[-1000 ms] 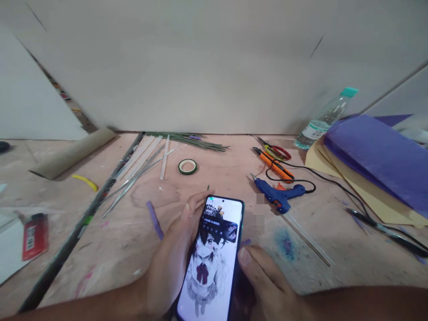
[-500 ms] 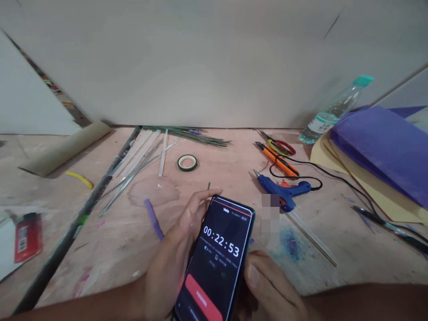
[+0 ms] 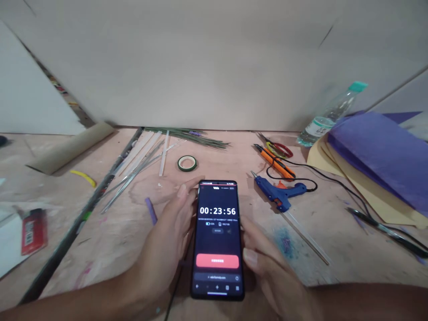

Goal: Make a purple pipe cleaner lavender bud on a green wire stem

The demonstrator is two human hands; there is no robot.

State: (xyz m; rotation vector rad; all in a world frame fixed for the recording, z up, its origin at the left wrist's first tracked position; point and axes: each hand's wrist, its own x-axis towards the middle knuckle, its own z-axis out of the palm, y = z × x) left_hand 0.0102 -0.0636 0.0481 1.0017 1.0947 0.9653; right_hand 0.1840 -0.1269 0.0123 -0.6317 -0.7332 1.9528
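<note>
A dark smartphone [image 3: 218, 243] stands almost straight up the view, its lit screen showing a timer at 00:23:56 and a red button. Along its left edge lies my left hand [image 3: 163, 240], fingers curled behind the phone and partly hidden. My right hand [image 3: 270, 267] grips the opposite edge, with the thumb against the side. Beyond the phone lies a roll of green tape [image 3: 187, 163]. Right of it rests a blue glue gun [image 3: 279, 191] with a clear glue stick [image 3: 307, 238] in its back end.
An orange utility knife [image 3: 276, 162] and scissors [image 3: 281, 150] lie behind the glue gun. At right are a water bottle [image 3: 316, 128], purple sheets [image 3: 377, 156] and a pen [image 3: 384, 228]. Green stems [image 3: 203, 139], glue sticks [image 3: 140, 154], a cardboard tube [image 3: 72, 149] and a red lighter [image 3: 34, 232] lie leftward.
The phone has turned from a slant to nearly upright in view and shifted slightly left, showing its whole screen. The timer went from 00:22:53 to 00:23:56. Both hands moved with it.
</note>
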